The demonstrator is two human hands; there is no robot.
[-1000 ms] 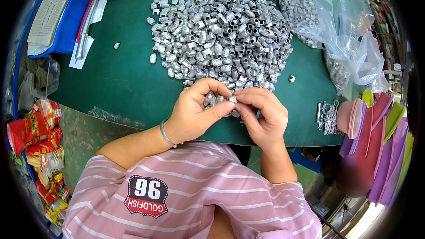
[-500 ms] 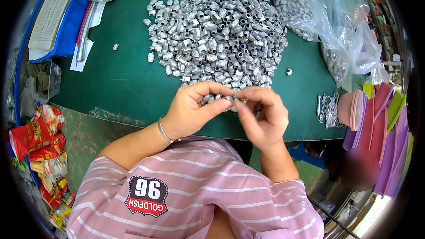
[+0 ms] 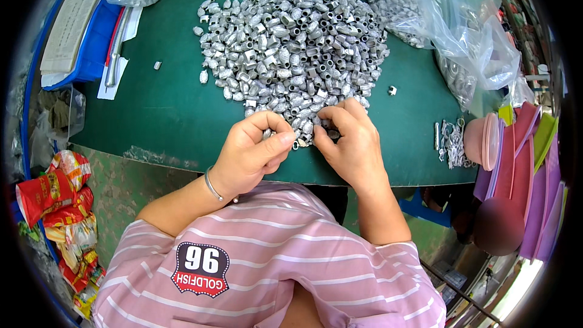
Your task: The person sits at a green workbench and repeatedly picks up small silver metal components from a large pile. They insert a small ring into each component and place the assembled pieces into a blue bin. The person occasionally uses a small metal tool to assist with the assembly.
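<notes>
A large heap of small silver metal beads (image 3: 291, 48), many with holes through them, covers the middle of the green table. My left hand (image 3: 252, 146), with a silver bangle on its wrist, is closed in a pinch at the near edge of the heap. A small ring-like metal piece (image 3: 296, 145) shows at its fingertips; the rest of it is hidden. My right hand (image 3: 353, 143) reaches to the heap's near right edge. Its thumb and forefinger are curved and apart beside the beads, and the other fingers are partly hidden.
Clear plastic bags of beads (image 3: 401, 6) stand at the back right, near a pink container (image 3: 483, 140) and a bunch of small metal clasps (image 3: 450, 143). A blue tray (image 3: 91, 54) with papers is at the left. Single beads lie apart from the heap.
My hands were together, fingertips meeting. Now the right hand has moved away to the right and forward to the beads, while the left has drawn slightly to the left.
</notes>
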